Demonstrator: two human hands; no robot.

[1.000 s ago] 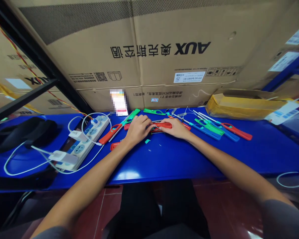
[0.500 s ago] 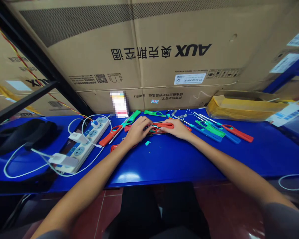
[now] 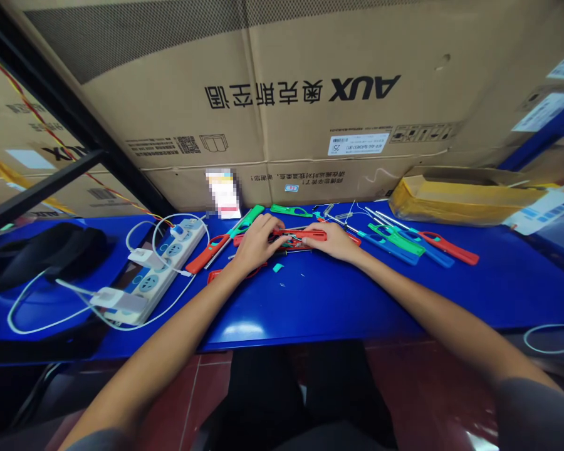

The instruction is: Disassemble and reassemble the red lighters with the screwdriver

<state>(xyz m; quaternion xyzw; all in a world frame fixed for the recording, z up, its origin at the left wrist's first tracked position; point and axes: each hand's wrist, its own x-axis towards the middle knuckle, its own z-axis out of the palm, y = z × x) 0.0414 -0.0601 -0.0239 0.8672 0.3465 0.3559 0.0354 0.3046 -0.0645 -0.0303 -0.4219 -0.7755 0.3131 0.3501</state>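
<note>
A red stick-lighter casing, with small metal and green parts showing in it, lies between my hands at the middle of the table. My right hand grips its right end, thumb and fingers closed. My left hand curls over the left part, thumb and fingertips pinched at the casing; the exact contact is partly hidden. Beneath and beside the hands lie more red casing pieces. A small green piece sits just in front. A red and green stick lighter rests to the left.
Several blue, green and red lighters lie at right. A green casing and thin metal parts are behind my hands. A white power strip with cables stands left; a lit phone leans on the cardboard. A yellow-taped box is at back right.
My left hand's fingers have lifted and shifted slightly at the red casing, with the thumb more extended. My right hand keeps its hold. The view has tilted slightly.
</note>
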